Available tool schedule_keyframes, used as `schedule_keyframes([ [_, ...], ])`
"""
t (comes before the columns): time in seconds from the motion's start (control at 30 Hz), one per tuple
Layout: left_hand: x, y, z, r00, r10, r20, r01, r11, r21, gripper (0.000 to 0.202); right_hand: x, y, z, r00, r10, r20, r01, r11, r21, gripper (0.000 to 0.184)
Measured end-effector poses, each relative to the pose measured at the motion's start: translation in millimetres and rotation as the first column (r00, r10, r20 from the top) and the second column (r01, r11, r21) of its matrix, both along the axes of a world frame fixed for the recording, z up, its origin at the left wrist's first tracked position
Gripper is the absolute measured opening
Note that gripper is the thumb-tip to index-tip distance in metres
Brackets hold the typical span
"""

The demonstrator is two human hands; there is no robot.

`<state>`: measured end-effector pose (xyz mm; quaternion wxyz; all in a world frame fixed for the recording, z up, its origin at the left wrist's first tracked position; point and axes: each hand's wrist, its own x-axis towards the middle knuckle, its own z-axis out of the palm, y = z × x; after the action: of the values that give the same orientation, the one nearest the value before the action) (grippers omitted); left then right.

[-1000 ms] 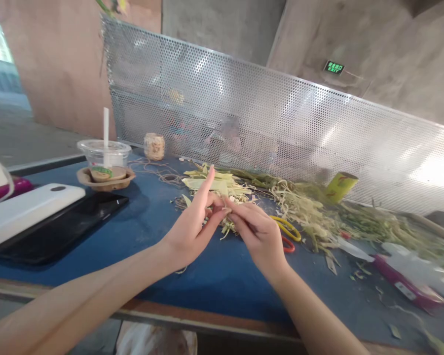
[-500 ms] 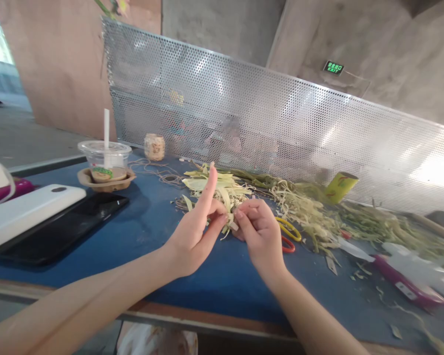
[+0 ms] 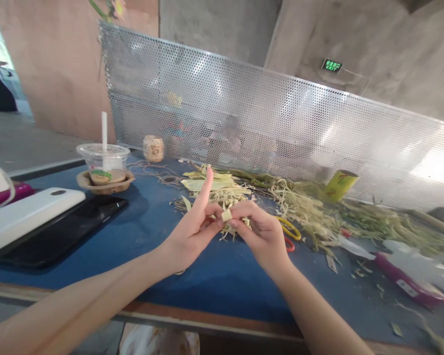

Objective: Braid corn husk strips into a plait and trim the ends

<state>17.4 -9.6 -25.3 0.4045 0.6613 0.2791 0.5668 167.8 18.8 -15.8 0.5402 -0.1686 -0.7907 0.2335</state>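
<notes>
Between my fingertips, in the middle of the head view, is a small pale-yellow folded piece of husk [image 3: 226, 215]. My left hand [image 3: 187, 236] pinches its left side with thumb and bent fingers, while one finger points straight up. From the other side, my right hand [image 3: 266, 231] pinches the piece, its remaining fingers curled. Just behind lie flat pale husk strips [image 3: 209, 184] and a heap of shredded bits, partly hidden by my hands. Beside my right hand are scissors with yellow and red handles [image 3: 289, 228]; their blades are hidden.
To the left are a black phone [image 3: 70, 227], a white slab-like device [image 3: 37, 214] and a lidded cup [image 3: 105, 160] with a straw. Dry fibres [image 3: 311, 217], a yellow-green cylinder [image 3: 341, 186] and a purple device [image 3: 407, 278] lie right. A perforated metal screen [image 3: 251, 108] stands behind.
A husk strip stood up loosely from my fingers earlier; now a compact folded piece shows there. My right hand has turned, bringing its fingers closer to my left hand's.
</notes>
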Motion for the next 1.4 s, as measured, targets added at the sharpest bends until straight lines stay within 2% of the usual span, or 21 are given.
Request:
schedule_keyframes([
  [0.13, -0.7, 1.7, 0.3, 0.998, -0.027, 0.05, 0.029, 0.999, -0.038, 0.089, 2.0, 0.2, 4.5, 0.999, 0.021, 0.037, -0.023, 0.997, 0.07, 0.012],
  [0.27, -2.6, 2.0, 1.0, 0.998, -0.021, 0.052, 0.027, 0.993, -0.116, 0.088, 2.1, 0.1, 6.0, 0.997, -0.056, 0.053, 0.05, 0.993, 0.111, 0.013],
  [0.37, -4.1, 2.4, 1.7, 0.998, -0.041, 0.043, 0.048, 0.984, -0.169, 0.092, 3.1, 0.5, 4.5, 0.985, -0.125, 0.118, 0.093, 0.966, 0.242, 0.009],
  [0.5, -6.6, 4.6, 2.7, 0.998, -0.035, 0.054, 0.047, 0.971, -0.235, 0.095, 8.9, 3.3, 1.6, 0.962, -0.141, 0.235, 0.046, 0.928, 0.369, 0.012],
  [0.63, -9.3, 5.8, 3.7, 0.998, -0.01, 0.059, 0.024, 0.969, -0.246, 0.094, 12.5, 2.7, 3.4, 0.92, -0.171, 0.352, 0.018, 0.917, 0.399, 0.017],
  [0.77, -9.3, 5.5, 4.8, 0.997, -0.014, 0.082, 0.034, 0.967, -0.254, 0.096, 12.5, 0.8, 5.4, 0.914, -0.224, 0.339, 0.062, 0.902, 0.428, 0.02],
  [0.9, -8.7, 4.4, 6.2, 0.994, -0.007, 0.107, 0.035, 0.964, -0.265, 0.095, 14.0, 3.1, 3.6, 0.928, -0.168, 0.332, -0.032, 0.853, 0.521, 0.038],
  [1.0, -9.4, 3.2, 7.4, 0.997, 0.002, 0.077, 0.019, 0.963, -0.269, 0.092, 15.1, 4.3, 2.6, 0.911, -0.198, 0.361, -0.053, 0.814, 0.579, 0.054],
  [1.23, -7.5, -0.1, 10.3, 0.997, -0.001, 0.071, 0.021, 0.96, -0.278, 0.086, 16.9, 1.4, 4.3, 0.85, -0.308, 0.427, -0.02, 0.791, 0.611, 0.052],
  [1.4, -5.7, -2.8, 14.8, 0.995, -0.027, 0.098, 0.055, 0.954, -0.295, 0.095, 17.8, 3.9, 2.0, 0.887, -0.23, 0.4, -0.038, 0.828, 0.559, 0.062],
])
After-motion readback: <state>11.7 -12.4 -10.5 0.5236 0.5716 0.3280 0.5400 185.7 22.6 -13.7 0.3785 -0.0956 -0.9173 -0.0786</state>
